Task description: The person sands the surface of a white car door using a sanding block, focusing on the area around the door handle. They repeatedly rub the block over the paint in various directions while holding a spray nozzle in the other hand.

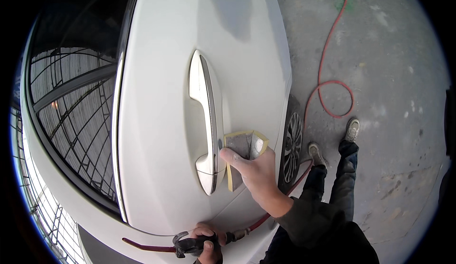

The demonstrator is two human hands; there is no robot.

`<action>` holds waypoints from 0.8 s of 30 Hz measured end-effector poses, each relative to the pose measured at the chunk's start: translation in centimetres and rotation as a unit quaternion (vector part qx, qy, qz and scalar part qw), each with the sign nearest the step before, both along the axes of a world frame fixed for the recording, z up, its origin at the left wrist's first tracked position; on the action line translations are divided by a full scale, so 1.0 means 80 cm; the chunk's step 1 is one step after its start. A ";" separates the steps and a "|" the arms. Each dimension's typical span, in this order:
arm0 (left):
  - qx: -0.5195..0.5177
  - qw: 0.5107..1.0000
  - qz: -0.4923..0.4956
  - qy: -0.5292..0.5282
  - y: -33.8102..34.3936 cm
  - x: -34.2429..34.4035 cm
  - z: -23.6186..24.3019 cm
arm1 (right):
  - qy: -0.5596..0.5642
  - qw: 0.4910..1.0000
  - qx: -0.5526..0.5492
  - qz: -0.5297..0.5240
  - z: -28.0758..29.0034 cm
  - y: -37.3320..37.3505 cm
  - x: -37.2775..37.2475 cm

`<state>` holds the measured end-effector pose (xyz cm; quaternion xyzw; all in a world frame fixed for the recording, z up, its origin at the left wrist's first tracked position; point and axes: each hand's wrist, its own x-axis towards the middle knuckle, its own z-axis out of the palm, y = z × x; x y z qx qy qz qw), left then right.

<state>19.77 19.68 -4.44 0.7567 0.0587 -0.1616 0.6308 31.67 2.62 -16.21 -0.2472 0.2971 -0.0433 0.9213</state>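
Note:
My right hand (256,171) is closed on a folded sanding sheet (238,144), grey-faced with yellow edges, thumb on its near side. The sheet lies at the white car door (166,121), just right of the door handle (204,107); whether it presses on the panel I cannot tell. Low in the view my left hand (209,249) wraps round a black air blow gun (192,246). Its thin red nozzle tube (147,248) points left, and a metal fitting on its other side joins a red hose (260,222). The fingers partly cover the gun's body.
A grey patch (231,7) marks the door's upper part. Dark window glass (76,88) runs along the left. At right, a wheel (292,145) stands near my shoes (352,130). More red hose (325,50) loops across the concrete floor (389,97).

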 end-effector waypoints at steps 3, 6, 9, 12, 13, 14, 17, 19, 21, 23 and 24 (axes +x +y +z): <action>0.024 1.000 0.011 0.001 0.012 -0.005 -0.002 | -0.014 1.000 -0.007 -0.005 -0.005 -0.019 0.034; 0.019 0.999 0.029 0.007 0.001 -0.004 0.003 | -0.017 1.000 -0.023 -0.012 -0.006 -0.039 0.072; 0.005 0.999 0.037 0.012 0.000 -0.006 0.000 | 0.010 0.996 -0.085 -0.020 -0.019 -0.060 0.114; 0.016 0.998 0.063 -0.001 0.008 -0.006 -0.003 | 0.042 0.993 -0.105 0.019 -0.031 -0.091 0.146; 0.028 0.996 0.078 -0.021 0.008 -0.006 -0.002 | 0.023 0.996 -0.083 0.013 -0.026 -0.092 0.143; 0.038 0.994 0.096 -0.040 0.005 -0.006 -0.002 | 0.004 0.998 -0.062 0.011 -0.021 -0.092 0.137; 0.040 0.994 0.102 -0.027 0.001 -0.002 0.001 | -0.061 0.995 -0.031 0.076 -0.015 -0.083 0.130; 0.050 0.992 0.111 -0.022 -0.011 0.001 0.003 | -0.029 0.996 -0.035 0.074 -0.007 -0.071 0.121; 0.036 0.994 0.106 0.000 -0.018 0.004 0.007 | 0.006 0.999 0.002 0.048 0.004 -0.057 0.110; -0.006 0.995 0.087 0.044 -0.018 0.003 0.011 | 0.024 0.998 0.023 0.048 0.007 -0.057 0.113; 0.005 0.995 0.090 0.041 -0.016 0.002 0.011 | 0.025 0.997 0.026 0.062 0.006 -0.062 0.119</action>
